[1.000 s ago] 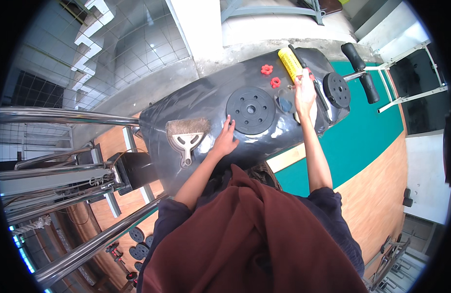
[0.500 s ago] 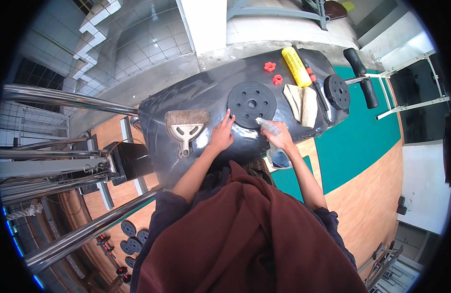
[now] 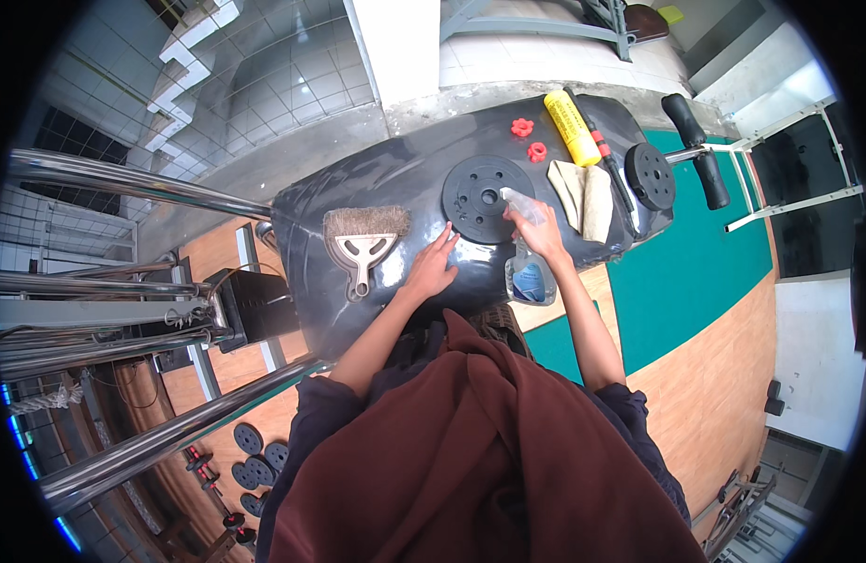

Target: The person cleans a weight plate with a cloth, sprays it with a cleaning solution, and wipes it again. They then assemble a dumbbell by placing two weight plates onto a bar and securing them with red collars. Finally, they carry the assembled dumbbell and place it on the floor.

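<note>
A round black weight plate [image 3: 474, 211] with a centre hole lies flat on a glossy black padded bench [image 3: 306, 244]. My right hand [image 3: 542, 233] is wrapped round the neck of a clear spray bottle [image 3: 530, 281], whose pale nozzle is over the plate's right part. At the plate's near left edge, my left hand [image 3: 433, 268] rests with its fingers stretched out, fingertips at the rim. To its left lies a wide brush [image 3: 365, 225] with brown bristles and a light, cut-out handle.
Beyond the plate are two red star-shaped nuts [image 3: 521, 128], a yellow bottle [image 3: 571, 129], a folded cream cloth [image 3: 595, 202], and a dumbbell bar [image 3: 597, 141]. Another weight plate [image 3: 649, 175] stands at the bench's right end. Chrome rails [image 3: 137, 188] run along the left; more plates [image 3: 255, 464] lie below.
The spray bottle has risen and moved slightly forward with my right hand, its nozzle now farther over the plate. My left hand stays near the plate's rim.
</note>
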Tool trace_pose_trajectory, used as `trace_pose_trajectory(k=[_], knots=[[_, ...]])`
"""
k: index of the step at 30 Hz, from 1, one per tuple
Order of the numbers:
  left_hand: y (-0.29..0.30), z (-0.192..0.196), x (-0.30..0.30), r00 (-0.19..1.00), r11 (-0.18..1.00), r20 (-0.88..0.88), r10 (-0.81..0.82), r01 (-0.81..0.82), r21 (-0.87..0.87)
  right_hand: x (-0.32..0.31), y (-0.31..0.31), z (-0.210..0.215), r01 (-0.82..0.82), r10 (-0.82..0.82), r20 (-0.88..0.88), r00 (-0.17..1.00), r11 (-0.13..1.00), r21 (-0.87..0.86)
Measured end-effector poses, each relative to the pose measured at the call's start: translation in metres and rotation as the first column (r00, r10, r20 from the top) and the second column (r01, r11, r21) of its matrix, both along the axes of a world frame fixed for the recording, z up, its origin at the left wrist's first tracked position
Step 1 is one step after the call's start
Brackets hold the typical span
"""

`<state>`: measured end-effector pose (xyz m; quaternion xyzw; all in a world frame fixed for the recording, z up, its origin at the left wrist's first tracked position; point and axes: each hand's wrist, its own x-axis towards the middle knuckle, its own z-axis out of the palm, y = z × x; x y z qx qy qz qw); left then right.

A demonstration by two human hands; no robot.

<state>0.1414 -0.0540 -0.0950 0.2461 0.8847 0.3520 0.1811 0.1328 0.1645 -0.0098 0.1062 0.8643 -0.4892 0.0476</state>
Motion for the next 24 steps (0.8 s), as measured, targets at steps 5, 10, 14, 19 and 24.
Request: trace_pose_trajectory(k=[5, 10, 14, 19, 24], knots=[[0.001, 0.002, 0.001, 0.998, 1.0, 0.059, 0.016, -0.016, 0.006, 0.001, 0.01, 0.001, 0.119, -0.12, -0.085, 0.989, 0.993, -0.009], [0.002, 0.0, -0.001, 0.996, 0.998, 0.08, 0.033, -0.036, 0.041, 0.014, 0.026, -0.004, 0.221, -0.22, -0.029, 0.975, 0.975, -0.002], [0.005, -0.001, -0.001, 0.99, 0.99, 0.113, 0.088, -0.099, 0.099, 0.033, 0.036, -0.007, 0.268, -0.267, -0.018, 0.963, 0.962, 0.059], [0.014, 0.004, 0.0, 0.991, 0.978, 0.014, 0.136, -0.136, 0.161, 0.06, 0.035, -0.008, 0.176, -0.181, 0.029, 0.983, 0.975, 0.136], [0.026, 0.019, 0.003, 0.989, 0.966, 0.133, -0.063, 0.027, 0.258, 0.077, 0.02, 0.0, 0.113, -0.115, 0.028, 0.993, 0.991, 0.072]])
